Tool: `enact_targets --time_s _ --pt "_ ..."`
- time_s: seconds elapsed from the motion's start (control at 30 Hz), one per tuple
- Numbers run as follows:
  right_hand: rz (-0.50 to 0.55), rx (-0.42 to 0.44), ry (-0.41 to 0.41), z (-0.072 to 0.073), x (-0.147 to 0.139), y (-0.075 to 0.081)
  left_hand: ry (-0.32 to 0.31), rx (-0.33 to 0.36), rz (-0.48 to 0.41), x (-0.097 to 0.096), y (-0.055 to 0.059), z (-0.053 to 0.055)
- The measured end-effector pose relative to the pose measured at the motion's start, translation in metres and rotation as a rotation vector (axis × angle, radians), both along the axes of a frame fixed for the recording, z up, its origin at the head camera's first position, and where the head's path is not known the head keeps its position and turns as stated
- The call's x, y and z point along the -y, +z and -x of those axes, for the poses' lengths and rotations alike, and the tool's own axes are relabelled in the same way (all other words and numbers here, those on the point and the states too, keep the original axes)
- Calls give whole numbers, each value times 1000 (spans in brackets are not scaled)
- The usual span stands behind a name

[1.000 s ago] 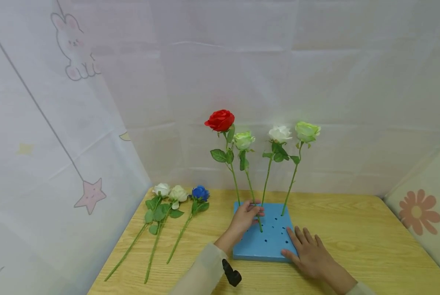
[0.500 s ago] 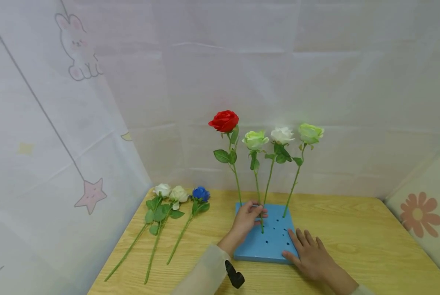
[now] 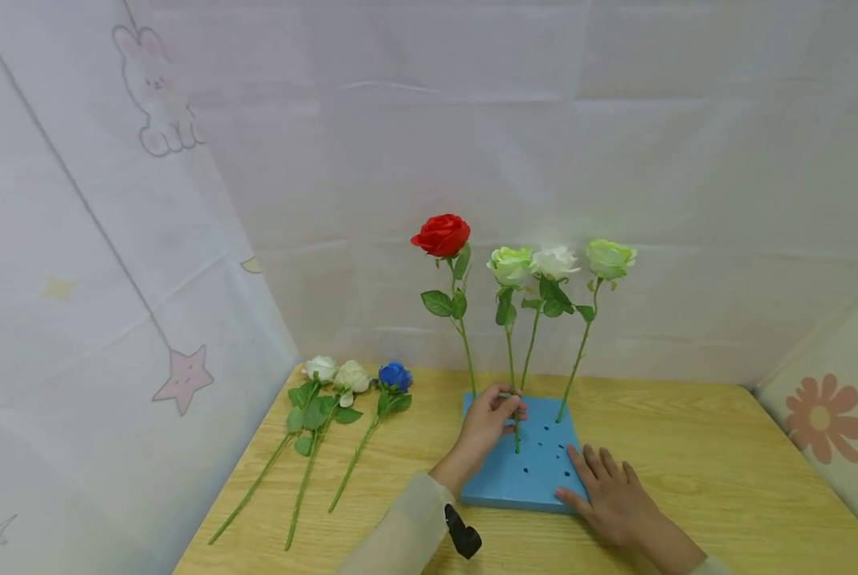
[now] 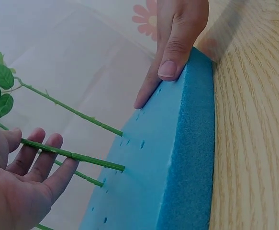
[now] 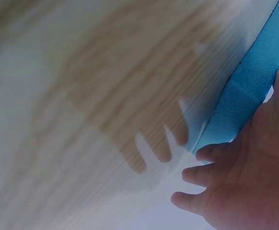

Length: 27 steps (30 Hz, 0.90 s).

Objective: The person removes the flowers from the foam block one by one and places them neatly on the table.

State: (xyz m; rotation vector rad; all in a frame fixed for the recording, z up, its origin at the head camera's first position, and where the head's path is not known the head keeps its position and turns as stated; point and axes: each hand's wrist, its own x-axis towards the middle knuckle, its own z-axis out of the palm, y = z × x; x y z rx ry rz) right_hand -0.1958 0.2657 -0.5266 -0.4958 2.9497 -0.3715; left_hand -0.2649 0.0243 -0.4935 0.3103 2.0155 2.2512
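My left hand (image 3: 485, 426) holds the lower stem of a light green rose (image 3: 511, 266) between thumb and fingers. That stem (image 4: 89, 159) meets the top of a blue foam block (image 3: 490, 489) at a hole, standing nearly upright. On the block's right edge rests my right hand (image 3: 619, 505), fingers spread and straight. The right wrist view shows its palm (image 5: 259, 172) against the block's side. Also standing in the block are a red rose (image 3: 441, 236), a white rose (image 3: 555, 263) and a second light green rose (image 3: 611, 259).
On the wooden table (image 3: 688, 431), left of the block, lie a white rose (image 3: 319, 368), a cream rose (image 3: 352, 377) and a blue rose (image 3: 395, 377). Several small holes dot the block's top. A pale cloth backdrop (image 3: 429, 120) rises behind the table.
The held light green rose has swung right, from near the red rose to beside the white one, its stem more upright. My right hand stays on the block. The view has shifted slightly.
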Motion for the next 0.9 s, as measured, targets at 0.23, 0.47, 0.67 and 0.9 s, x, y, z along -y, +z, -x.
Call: enact_targets --time_s 0.23,0.47,0.67,0.9 --pt "0 5 2 -1 0 5 7 -23 19 -1 10 -2" --pt "-9 -2 6 0 0 1 2 -46 62 5 21 -7" --pt "10 4 11 -1 0 -1 -41 -43 100 17 28 -15" --pt "11 -2 19 -1 0 1 -99 -65 157 35 38 -27"
